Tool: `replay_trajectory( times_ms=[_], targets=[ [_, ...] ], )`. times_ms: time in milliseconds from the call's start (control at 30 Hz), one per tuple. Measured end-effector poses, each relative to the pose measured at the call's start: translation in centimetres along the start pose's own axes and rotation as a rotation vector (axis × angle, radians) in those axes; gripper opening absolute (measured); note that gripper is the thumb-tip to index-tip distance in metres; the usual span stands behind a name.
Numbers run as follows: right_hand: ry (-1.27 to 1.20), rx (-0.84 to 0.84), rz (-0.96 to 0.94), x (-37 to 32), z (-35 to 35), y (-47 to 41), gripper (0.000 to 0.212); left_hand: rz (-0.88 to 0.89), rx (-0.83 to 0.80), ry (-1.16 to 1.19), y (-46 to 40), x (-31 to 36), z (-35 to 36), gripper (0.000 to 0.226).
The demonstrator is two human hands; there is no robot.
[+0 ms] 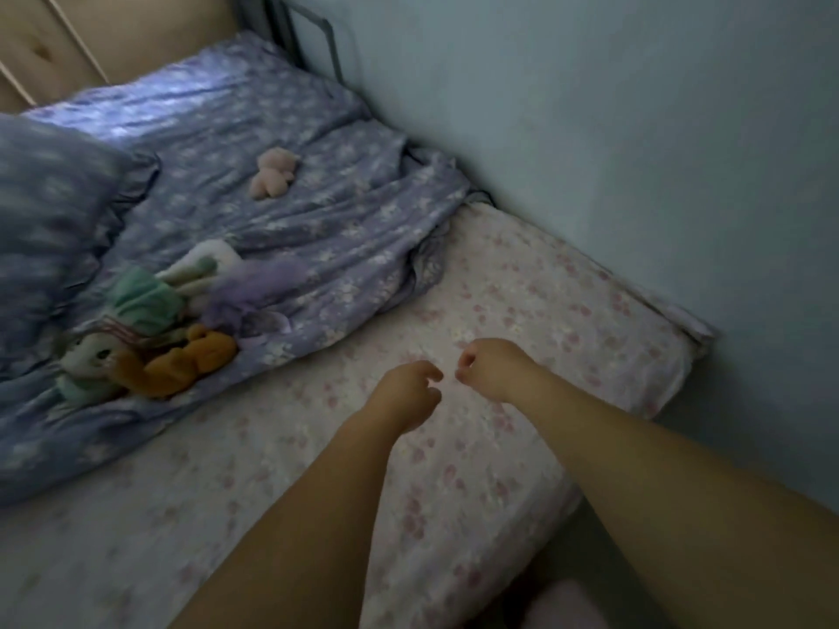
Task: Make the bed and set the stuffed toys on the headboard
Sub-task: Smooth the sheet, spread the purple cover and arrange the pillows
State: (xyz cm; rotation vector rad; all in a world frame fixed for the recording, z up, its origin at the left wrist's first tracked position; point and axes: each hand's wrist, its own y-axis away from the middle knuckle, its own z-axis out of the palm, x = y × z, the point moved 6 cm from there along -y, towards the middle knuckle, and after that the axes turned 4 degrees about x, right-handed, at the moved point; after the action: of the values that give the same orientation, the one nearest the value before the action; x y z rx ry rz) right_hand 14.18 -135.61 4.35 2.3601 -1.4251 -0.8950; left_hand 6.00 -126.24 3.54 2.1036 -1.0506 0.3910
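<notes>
Step in hand, as judged: early bed-making, the bottom sheet being smoothed or just let go, cover not yet spread. Left hand (408, 394) and right hand (488, 365) hover close together over the bare fitted sheet (522, 283), fingers loosely curled; neither holds cloth or toy that I can see, though blur leaves it unclear whether the fingertips touch the sheet. The sheet is pale with small pink flowers, thin, lying fairly flat, its corner wrapped over the mattress to the right of the right hand. The duvet (318, 229) lies bunched beyond and to the left of the left hand: lilac with a white flower print, soft, deeply creased, its nearest edge rolled under. Toys sit on it: an orange plush (190, 360) and a white-and-green doll (91, 360) well left of the left hand, a white-and-lilac plush (227, 274) beyond them, a small pink plush (274, 172) far ahead. A frilled pillow (50, 211) lies far left. A metal bed rail (313, 34) shows at the far end. Next move likely calls for lifting the toys clear, then gripping the duvet edge with both hands and drawing it toward the body.
</notes>
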Motion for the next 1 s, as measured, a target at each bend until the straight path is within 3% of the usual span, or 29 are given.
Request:
replay_trajectory(
  times_ms=[200, 433, 800, 1000],
  targets=[
    [0.034, -0.023, -0.093, -4.9, -1.0, -1.7, 0.034, -0.096, 0.136, 0.235, -0.8, -3.5, -4.4, 0.037],
    [0.060, -0.075, -0.141, -4.3, -1.7, -9.9, 0.022, -0.223, 0.217, 0.428, -5.9, -3.0, -5.3, 0.034],
    [-0.012, -0.261, -0.214, -0.9, 2.6, -28.5, 0.054, -0.449, 0.265, 0.462, -18.6, -1.2, -2.1, 0.036],
    [-0.206, -0.341, -0.126, -0.1, 5.4, -34.9, 0.061, -0.519, 0.230, 0.472, -22.7, -1.9, 1.5, 0.039]
  ],
)
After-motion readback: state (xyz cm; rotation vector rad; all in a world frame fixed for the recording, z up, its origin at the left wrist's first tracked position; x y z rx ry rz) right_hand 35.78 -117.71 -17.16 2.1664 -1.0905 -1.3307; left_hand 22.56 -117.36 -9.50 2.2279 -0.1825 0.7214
